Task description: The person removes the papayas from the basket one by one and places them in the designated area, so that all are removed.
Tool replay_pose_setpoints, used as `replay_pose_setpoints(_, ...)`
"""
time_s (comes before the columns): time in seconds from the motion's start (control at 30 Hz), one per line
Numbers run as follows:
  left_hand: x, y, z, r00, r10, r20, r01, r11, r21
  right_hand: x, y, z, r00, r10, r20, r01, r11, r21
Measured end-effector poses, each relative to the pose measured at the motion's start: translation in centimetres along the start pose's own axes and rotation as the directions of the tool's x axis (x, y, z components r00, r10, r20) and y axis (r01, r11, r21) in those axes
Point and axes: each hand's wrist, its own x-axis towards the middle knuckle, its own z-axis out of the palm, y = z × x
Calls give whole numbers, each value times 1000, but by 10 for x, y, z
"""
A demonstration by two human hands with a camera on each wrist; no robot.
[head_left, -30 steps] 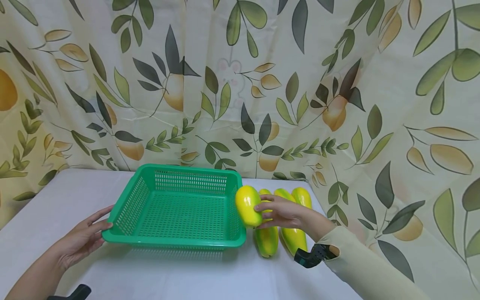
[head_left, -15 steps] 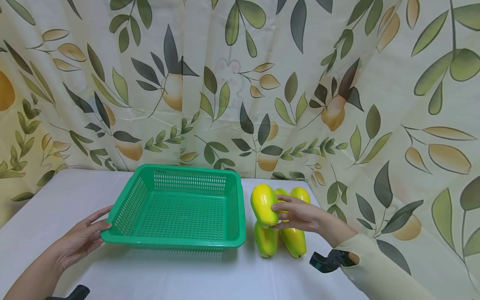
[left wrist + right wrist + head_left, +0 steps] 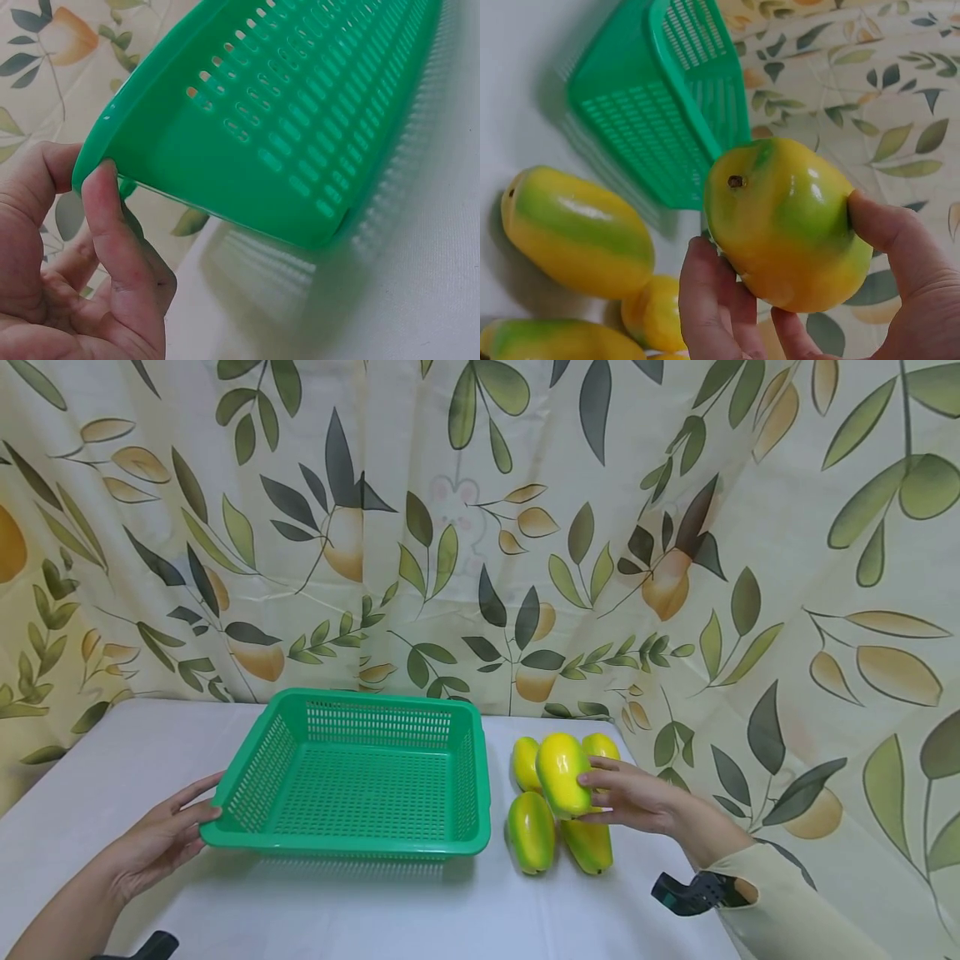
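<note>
My left hand [image 3: 161,839] pinches the left rim of a green plastic basket [image 3: 345,843] with slotted walls. In the left wrist view the thumb [image 3: 101,199] lies against the basket's rim at one corner, with fingers behind it. No fruit lies inside the basket. To its right, my right hand [image 3: 633,793] holds a yellow-green papaya [image 3: 562,774] above other papayas. In the right wrist view, thumb and fingers grip the held papaya [image 3: 787,225] from both sides, its dark stem end showing. One papaya [image 3: 531,832] lies below and left of it, another [image 3: 588,845] partly hidden beneath.
Two more papayas lie farther back, one yellow papaya [image 3: 525,764] at left and another papaya [image 3: 600,746] at right, partly covered by the held one. A white cloth [image 3: 360,910] covers the table. Behind hangs a leaf-patterned curtain [image 3: 420,527].
My right hand has carried the papaya rightward, away from the basket's right rim, to above the other papayas. My left hand and the basket stay where they were.
</note>
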Motion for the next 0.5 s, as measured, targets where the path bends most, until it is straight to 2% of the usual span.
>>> replay_pose_setpoints(0.27,0,-1,-1,1000,-3,-1,3,1000,-2,-5,8,-16,999,-8,-32,8,1000,-20)
replay_pose_setpoints(0.5,1,-1,0,999,-4,-40,4,1000,16,-14,16,-27,998,25,-58,-25,1000,7)
